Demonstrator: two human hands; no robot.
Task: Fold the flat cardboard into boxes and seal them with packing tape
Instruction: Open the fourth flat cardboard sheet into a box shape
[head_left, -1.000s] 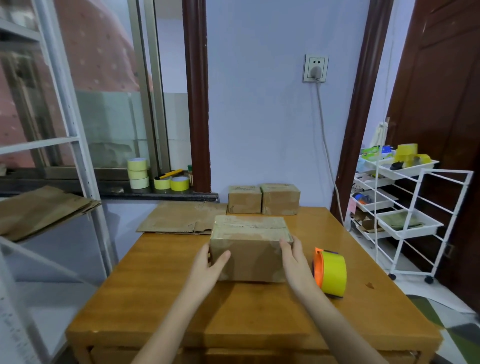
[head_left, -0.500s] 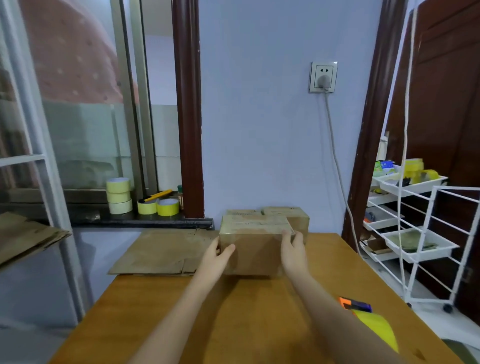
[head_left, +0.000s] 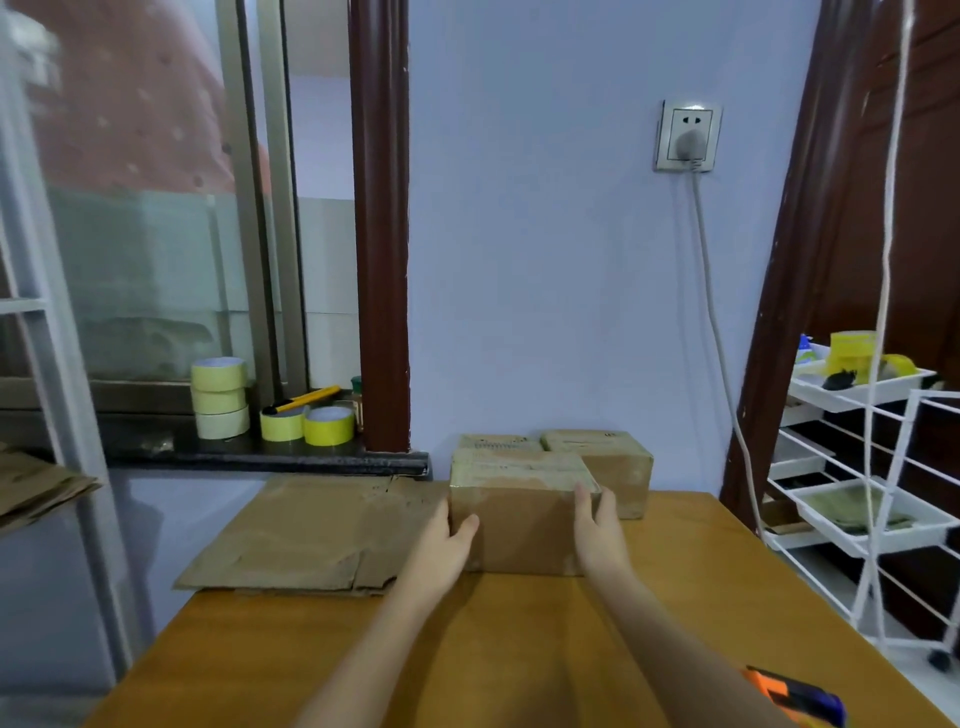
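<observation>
Box (head_left: 514, 514) on table (head_left: 519, 649), two boxes (head_left: 597, 457) behind, flat cardboard (head_left: 311, 530) left

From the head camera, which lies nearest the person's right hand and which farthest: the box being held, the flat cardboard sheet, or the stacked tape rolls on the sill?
1. Held box: touching the right hand, between both hands.
2. Flat cardboard sheet: left, beyond the box.
3. Stacked tape rolls: far left, on the window sill.

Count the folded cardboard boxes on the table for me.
3. One box sits between the left hand and the right hand. Two stand behind it against the wall: the left box, mostly hidden, and the right box. Others could be hidden behind them.
</observation>
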